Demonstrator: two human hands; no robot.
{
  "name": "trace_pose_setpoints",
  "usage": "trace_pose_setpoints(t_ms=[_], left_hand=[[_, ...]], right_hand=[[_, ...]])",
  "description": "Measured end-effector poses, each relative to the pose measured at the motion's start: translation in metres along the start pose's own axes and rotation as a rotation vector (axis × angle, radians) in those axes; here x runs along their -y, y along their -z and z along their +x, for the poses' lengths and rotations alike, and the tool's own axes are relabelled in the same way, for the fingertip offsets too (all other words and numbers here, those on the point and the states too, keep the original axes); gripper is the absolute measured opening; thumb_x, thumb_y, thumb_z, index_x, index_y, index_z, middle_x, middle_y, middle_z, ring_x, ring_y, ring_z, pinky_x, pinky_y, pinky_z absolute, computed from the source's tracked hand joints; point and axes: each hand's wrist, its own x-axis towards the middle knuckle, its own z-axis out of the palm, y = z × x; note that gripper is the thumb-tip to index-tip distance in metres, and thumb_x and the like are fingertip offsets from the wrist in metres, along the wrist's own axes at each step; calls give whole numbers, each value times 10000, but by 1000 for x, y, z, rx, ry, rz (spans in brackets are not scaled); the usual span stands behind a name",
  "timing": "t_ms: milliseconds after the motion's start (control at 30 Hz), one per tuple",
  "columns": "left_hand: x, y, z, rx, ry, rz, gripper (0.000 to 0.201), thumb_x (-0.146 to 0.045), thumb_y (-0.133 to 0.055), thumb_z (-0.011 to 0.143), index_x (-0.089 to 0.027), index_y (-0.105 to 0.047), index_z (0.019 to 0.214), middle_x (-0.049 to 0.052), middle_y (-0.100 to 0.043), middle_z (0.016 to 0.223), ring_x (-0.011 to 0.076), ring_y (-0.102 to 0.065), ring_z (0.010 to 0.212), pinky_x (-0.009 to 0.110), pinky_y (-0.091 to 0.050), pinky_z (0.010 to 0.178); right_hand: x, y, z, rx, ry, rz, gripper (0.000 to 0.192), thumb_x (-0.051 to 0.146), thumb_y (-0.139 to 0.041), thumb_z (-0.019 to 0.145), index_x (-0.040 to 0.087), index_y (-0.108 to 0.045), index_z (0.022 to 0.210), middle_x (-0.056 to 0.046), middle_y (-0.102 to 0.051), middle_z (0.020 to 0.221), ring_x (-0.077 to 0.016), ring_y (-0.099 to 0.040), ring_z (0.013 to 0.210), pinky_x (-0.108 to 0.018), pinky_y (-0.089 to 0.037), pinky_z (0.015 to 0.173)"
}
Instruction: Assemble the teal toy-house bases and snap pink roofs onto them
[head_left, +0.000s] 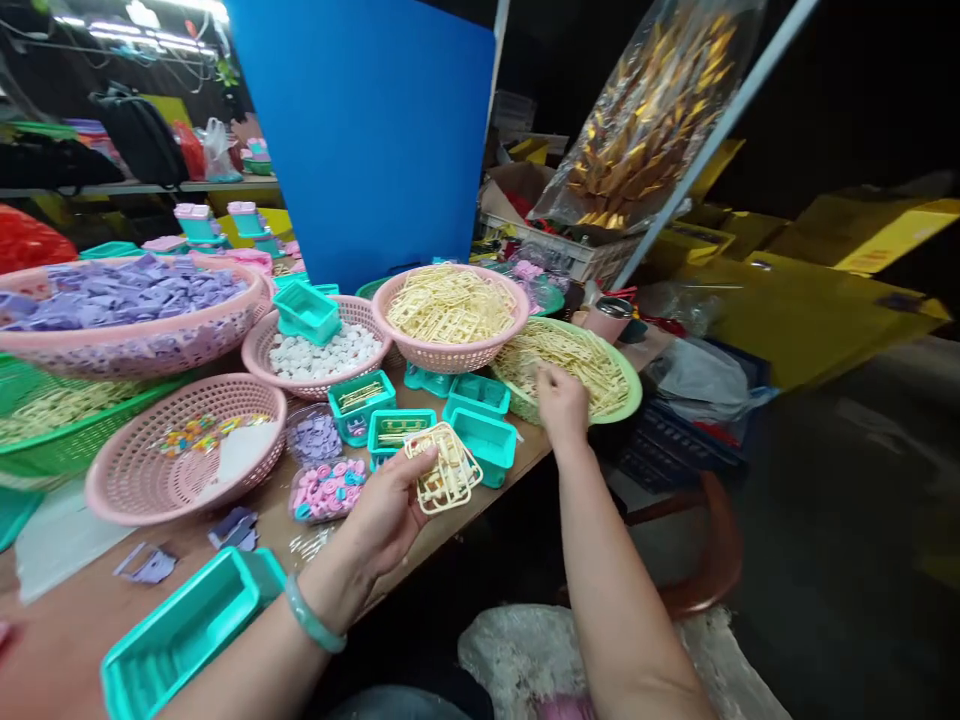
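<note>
My left hand, with a pale green bangle on its wrist, is closed on cream plastic lattice frames, fanned a little. Turquoise boxes stand just behind it, one with thin yellowish sticks inside. At the near side of a light green basket, my right hand reaches over the rim with fingers curled together. Thin cream plastic pieces fill that basket. What the right fingertips grip is too small and blurred to make out.
A pink basket heaped with cream lattice pieces stands behind the boxes. To the left are baskets of white pieces and purple pieces. A tub of pink rings and a turquoise tray lie nearer. The table's edge runs beneath my hands.
</note>
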Motion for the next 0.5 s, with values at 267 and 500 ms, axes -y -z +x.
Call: trace_pose_setpoints(t_ms=[267,500], left_hand=[[-15,39,-35,-97,-189,-195,193,-229,-567,938,-124,-728,945,125,-789,1030,272,-742,1054,408,-601,946],[-9,84,-70,-257,-475,-91,436,-345,-832,753,-158,-705,1126,97,-783,1110,308,-681,1187,421,-529,1033]], right_hand=[[76,-26,-164,377,840,305,525,168,-549,959,322,-557,1462,-34,-604,1467,-265,-523,1414,-497,-410,1195],[117,-60,-214,469,653,570,478,219,-519,1021,299,-488,1491,-75,-490,1576,-271,-413,1493,-563,-386,1209]])
